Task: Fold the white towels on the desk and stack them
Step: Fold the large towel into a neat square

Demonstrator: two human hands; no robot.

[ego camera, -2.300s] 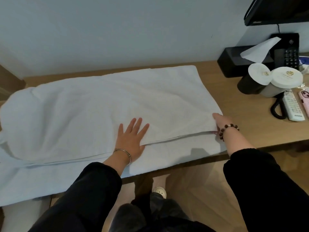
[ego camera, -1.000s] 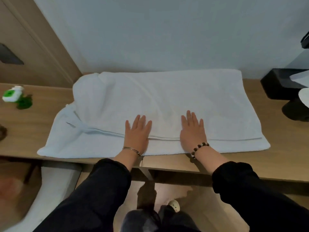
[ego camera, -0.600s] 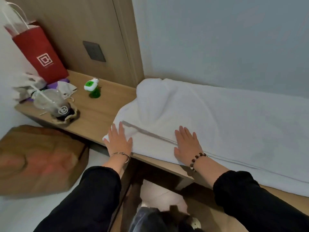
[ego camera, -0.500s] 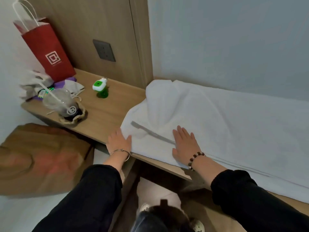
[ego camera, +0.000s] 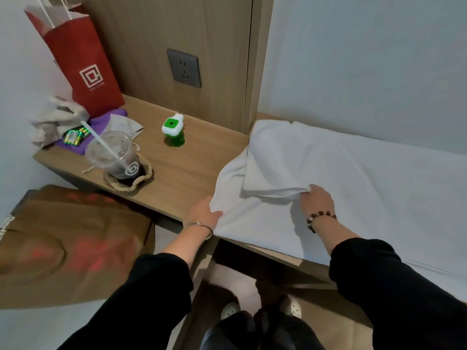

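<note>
A large white towel (ego camera: 353, 183), folded once lengthwise, lies along the wooden desk (ego camera: 187, 170) against the wall and runs out of view to the right. Its left end is rumpled and partly turned over. My left hand (ego camera: 203, 213) grips the near left corner of the lower layer at the desk's front edge. My right hand (ego camera: 316, 199) pinches the bunched edge of the upper layer and lifts it slightly off the layer below.
On the desk's left part stand a lidded plastic cup with a straw (ego camera: 117, 157), a green plug-in bottle (ego camera: 173, 130), a red paper bag (ego camera: 80, 61), and a pile of cloths and batteries (ego camera: 68, 127). A brown paper bag (ego camera: 65, 243) sits on the floor under the desk's left end.
Both hands lay flat on the towel before. They have moved to its left end, and now each holds an edge, the right one lifting the upper layer. My view swung left.
</note>
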